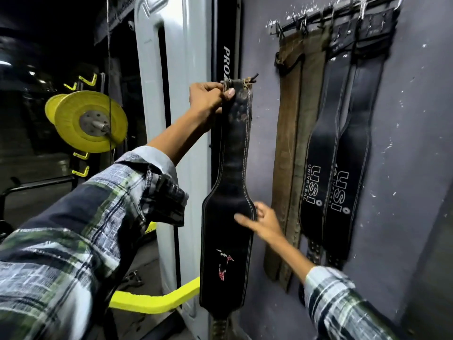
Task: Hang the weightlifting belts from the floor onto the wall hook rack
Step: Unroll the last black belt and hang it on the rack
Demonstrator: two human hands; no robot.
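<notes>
The left hand (207, 96) is closed around the top end of a long black leather weightlifting belt with pale stitched edges (228, 217), its thumb pressed flat on the front of the strap and its other fingers curled behind, pinching the strap just under the metal buckle (226, 82) that pokes out above the knuckles. From that grip the belt hangs straight down against the grey wall (404, 148), narrow under the fingers and widening lower, where a small red and white logo (224, 266) sits on the broad part. The right hand (263, 222) is spread loosely open at the belt's right edge, where the strap flares; the fingertips touch or nearly touch the leather, and it grips nothing. Both arms wear plaid sleeves (98, 229) rolled up from the wrists. To the right of the right hand's fingers, four more belts hang side by side: two worn brown suede belts (289, 143) nearest, then two black belts printed with white "USI UNIVERSAL" lettering (326, 155). All four hang from a metal wall hook rack (331, 14) mounted well above and to the right of the left hand. To the left of the left hand stands a white machine frame (171, 69), and beyond it yellow weight plates on a bar (90, 121).
</notes>
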